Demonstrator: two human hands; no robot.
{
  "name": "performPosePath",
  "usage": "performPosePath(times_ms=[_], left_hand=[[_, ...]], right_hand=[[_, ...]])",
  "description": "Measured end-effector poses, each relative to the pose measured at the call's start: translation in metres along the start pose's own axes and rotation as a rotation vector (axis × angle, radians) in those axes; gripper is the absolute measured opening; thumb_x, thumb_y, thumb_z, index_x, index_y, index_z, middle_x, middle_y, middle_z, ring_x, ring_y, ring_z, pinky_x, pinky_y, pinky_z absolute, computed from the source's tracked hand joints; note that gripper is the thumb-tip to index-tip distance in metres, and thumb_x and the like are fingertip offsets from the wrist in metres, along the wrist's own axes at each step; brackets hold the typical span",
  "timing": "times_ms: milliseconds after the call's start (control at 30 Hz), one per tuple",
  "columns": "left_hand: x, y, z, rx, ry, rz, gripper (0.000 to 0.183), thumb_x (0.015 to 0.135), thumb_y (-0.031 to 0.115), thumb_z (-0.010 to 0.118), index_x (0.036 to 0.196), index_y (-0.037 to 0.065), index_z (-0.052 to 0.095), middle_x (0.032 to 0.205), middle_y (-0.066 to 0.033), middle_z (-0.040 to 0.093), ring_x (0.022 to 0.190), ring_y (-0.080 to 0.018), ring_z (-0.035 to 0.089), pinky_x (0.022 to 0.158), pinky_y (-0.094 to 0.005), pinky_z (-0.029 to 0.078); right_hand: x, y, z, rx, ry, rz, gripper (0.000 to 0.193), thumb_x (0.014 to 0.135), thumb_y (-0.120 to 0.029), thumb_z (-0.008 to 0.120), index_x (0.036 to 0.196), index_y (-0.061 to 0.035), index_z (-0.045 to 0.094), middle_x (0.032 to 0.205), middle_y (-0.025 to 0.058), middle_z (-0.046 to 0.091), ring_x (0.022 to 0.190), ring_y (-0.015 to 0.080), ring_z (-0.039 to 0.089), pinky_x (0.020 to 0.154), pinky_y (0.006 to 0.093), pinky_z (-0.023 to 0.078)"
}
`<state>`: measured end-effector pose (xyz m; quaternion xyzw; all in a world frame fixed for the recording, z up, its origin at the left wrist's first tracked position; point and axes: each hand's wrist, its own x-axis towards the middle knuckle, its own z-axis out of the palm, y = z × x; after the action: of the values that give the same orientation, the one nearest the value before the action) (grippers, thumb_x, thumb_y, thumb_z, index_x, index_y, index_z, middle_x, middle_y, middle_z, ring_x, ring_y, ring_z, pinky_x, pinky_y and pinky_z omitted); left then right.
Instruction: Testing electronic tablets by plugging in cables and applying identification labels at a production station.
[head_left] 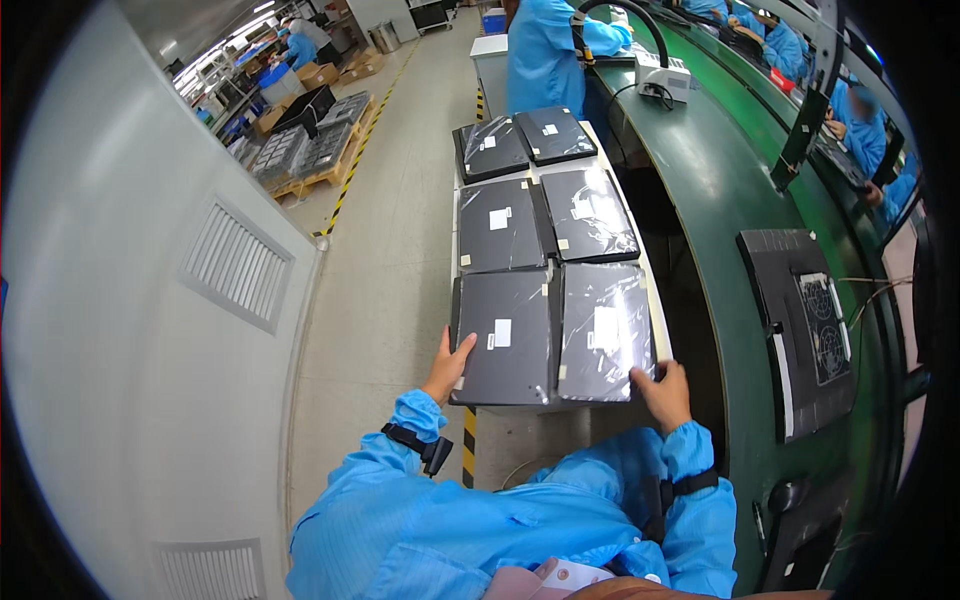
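Observation:
Dark flat rectangular panels in clear film, with small white labels, lie in two columns on a long white cart (655, 315). My left hand (445, 368) grips the outer edge of the near left panel (503, 365), its thumb toward the top and its fingers along the side. At the near right panel (598, 362), my right hand (665, 395) holds the outer near corner, thumb on top; its other fingers are partly hidden. Farther along are the middle left panel (490, 245), the middle right panel (588, 235) and two more at the far end.
A green workbench (685, 180) runs along the right, bearing a dark device (800, 320) with cables. A co-worker in blue (545, 60) stands beyond the cart. On the left are a grey wall (150, 300), a taped walkway and a loaded pallet (320, 165).

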<state>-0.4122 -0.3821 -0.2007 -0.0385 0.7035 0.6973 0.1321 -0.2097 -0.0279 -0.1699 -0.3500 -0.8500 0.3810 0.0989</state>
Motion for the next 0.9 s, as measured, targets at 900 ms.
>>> performPosePath(times_ms=[900], left_hand=[[0.205, 0.096, 0.036, 0.052, -0.119, 0.149, 0.043, 0.096, 0.035, 0.072, 0.111, -0.005, 0.065, 0.098, -0.0070, 0.068, 0.085, -0.0146, 0.064, 0.078, -0.0287, 0.053]], right_hand=[[0.185, -0.100, 0.014, 0.637, -0.150, 0.035, 0.074, 0.086, -0.021, 0.077, 0.144, 0.0109, 0.045, 0.136, 0.0232, 0.059, 0.122, 0.0268, 0.060, 0.104, 0.0339, 0.046]])
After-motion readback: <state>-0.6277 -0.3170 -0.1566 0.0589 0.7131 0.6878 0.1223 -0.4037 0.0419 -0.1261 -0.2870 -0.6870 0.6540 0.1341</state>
